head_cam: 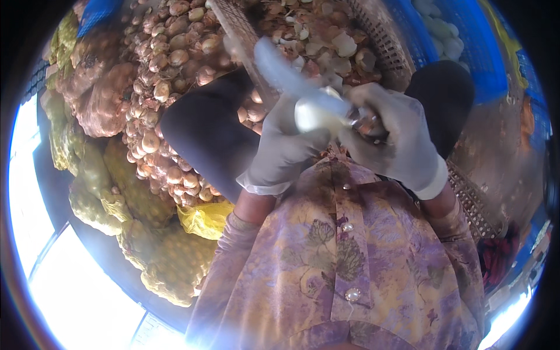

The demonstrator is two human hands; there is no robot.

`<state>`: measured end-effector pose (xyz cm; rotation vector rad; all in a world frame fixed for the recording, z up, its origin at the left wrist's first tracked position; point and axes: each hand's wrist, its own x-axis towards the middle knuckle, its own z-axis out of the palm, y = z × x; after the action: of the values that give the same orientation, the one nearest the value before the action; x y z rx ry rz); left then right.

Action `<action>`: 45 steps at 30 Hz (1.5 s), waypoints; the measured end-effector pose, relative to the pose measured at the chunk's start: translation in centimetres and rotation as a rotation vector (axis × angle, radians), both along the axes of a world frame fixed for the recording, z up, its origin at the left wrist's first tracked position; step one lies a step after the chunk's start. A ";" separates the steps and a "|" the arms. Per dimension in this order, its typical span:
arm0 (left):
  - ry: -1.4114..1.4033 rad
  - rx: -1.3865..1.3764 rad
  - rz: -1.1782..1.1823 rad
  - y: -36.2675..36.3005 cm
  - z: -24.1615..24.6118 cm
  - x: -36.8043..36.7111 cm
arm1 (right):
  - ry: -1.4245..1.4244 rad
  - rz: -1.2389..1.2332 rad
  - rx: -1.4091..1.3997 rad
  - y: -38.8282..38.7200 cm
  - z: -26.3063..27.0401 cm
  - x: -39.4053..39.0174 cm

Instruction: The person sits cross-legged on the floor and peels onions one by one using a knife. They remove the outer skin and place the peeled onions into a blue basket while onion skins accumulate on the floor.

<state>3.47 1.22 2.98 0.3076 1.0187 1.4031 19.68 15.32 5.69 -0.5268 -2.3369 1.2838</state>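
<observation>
Both of my hands wear pale, thin gloves and meet in front of my body. My left hand (284,140) is closed around a peeled white onion (310,116). In my right hand (393,131) is a knife (293,78), blurred by motion; its broad blade points up and left, across the top of the onion. The fingers of my right hand wrap the handle close to the onion. Beyond the hands lie loose onion skins (345,43) in a plastic crate (385,30). How far the blade touches the onion cannot be told.
A large heap of unpeeled onions (151,142) lies at the left, beside my bent knee. Filled mesh sacks (175,258) stand along the far left, near a yellow net bag (205,220). At the upper right, a blue basket (485,57) holds peeled white onions (450,46).
</observation>
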 end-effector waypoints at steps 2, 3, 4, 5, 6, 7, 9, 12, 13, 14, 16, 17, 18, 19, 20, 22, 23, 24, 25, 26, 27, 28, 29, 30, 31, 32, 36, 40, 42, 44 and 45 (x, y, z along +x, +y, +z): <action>-0.030 0.033 0.027 0.6 0.4 0.8 | 0.130 -0.018 0.006 0.2 -1.2 -0.2; -0.038 0.051 0.042 1.0 0.7 1.0 | 0.121 -0.021 -0.224 0.7 -1.3 0.1; -0.046 0.014 0.031 1.2 1.2 1.1 | 0.112 -0.022 -0.455 1.0 -1.1 0.1; -0.030 -0.014 0.034 1.3 1.1 1.1 | 0.107 -0.013 -0.534 1.2 -0.6 0.0; -0.017 -0.043 0.036 1.5 0.8 1.4 | 0.099 -0.005 -0.614 1.4 0.4 -0.1; -0.003 -0.071 0.040 1.6 0.5 1.4 | 0.092 0.005 -0.694 1.5 0.9 -0.3; -0.034 -0.030 0.050 1.4 -0.3 1.2 | 0.095 0.048 -0.790 1.6 0.5 -0.6; -0.066 -0.001 0.069 1.3 -0.3 1.0 | 0.250 0.014 -0.910 1.1 -1.2 -0.6; -0.063 0.005 0.091 1.3 0.0 1.1 | 0.400 -0.057 -0.951 0.0 -2.9 -0.5; -0.059 0.011 0.112 1.3 0.3 1.0 | 0.417 -0.005 -1.031 1.0 -3.6 0.5; -0.097 0.030 0.098 1.7 0.7 0.9 | 0.442 0.096 -1.190 3.1 -4.0 2.1; -0.115 0.047 0.102 1.6 0.5 0.7 | 0.474 0.216 -1.160 4.4 -5.2 2.9; -0.138 0.067 0.102 1.6 0.1 0.5 | 0.504 0.331 -1.126 5.8 -6.4 3.7; -0.159 0.084 0.105 1.6 -0.2 0.3 | 0.491 0.241 -1.085 6.2 -6.1 4.1; -0.163 0.059 0.108 1.1 -0.5 -0.2 | 0.477 0.152 -1.042 6.8 -5.5 4.4; -0.121 0.053 0.132 1.0 -0.5 -0.4 | 0.450 -0.018 -0.942 7.7 -4.4 4.7; -0.078 0.066 0.156 1.0 -0.3 -0.2 | 0.384 -0.113 -0.820 7.6 -3.9 4.4; -0.036 0.086 0.180 1.2 -0.2 0.0 | 0.266 -0.195 -0.584 6.6 -3.3 3.4; -0.006 0.091 0.210 1.3 0.3 0.3 | 0.163 -0.227 -0.366 5.4 -2.7 2.2; 0.018 0.102 0.234 1.6 0.6 0.6 | 0.099 -0.244 -0.201 4.1 -2.3 1.6; 0.022 0.100 0.258 1.9 1.1 0.9 | 0.091 -0.164 -0.137 3.3 -2.7 1.4; 0.026 0.098 0.282 2.0 1.4 1.1 | 0.066 -0.097 -0.102 2.7 -2.4 1.5; 0.020 0.089 0.256 1.8 1.2 0.8 | 0.041 -0.031 -0.066 1.9 -1.9 1.6; 0.012 0.075 0.228 1.5 0.9 0.5 | 0.013 0.033 -0.035 1.4 -1.7 1.7; 0.011 0.041 0.213 1.4 1.1 0.4 | -0.003 0.056 0.008 1.2 -1.7 1.6; 0.008 0.004 0.199 1.3 1.4 0.3 | -0.020 0.078 0.051 1.1 -1.8 1.6; 0.039 -0.126 0.206 1.2 3.0 0.4 | -0.188 0.116 0.006 0.9 -1.6 1.5; 0.169 -0.090 0.256 0.1 2.0 0.4 | -0.162 0.141 -0.096 0.0 -1.7 1.4; 0.126 -0.137 0.273 -0.3 2.1 0.3 | -0.201 0.174 -0.003 0.3 -1.9 1.2; 0.100 -0.119 0.315 -0.8 2.2 0.3 | -0.273 0.094 -0.007 1.1 -3.9 1.4; 0.061 -0.069 0.337 -1.3 1.8 0.4 | -0.327 -0.010 -0.053 1.8 -7.1 2.6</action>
<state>3.84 -0.06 4.76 0.1317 1.2069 1.6628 22.31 17.14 -1.42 -0.8184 -2.5611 1.3430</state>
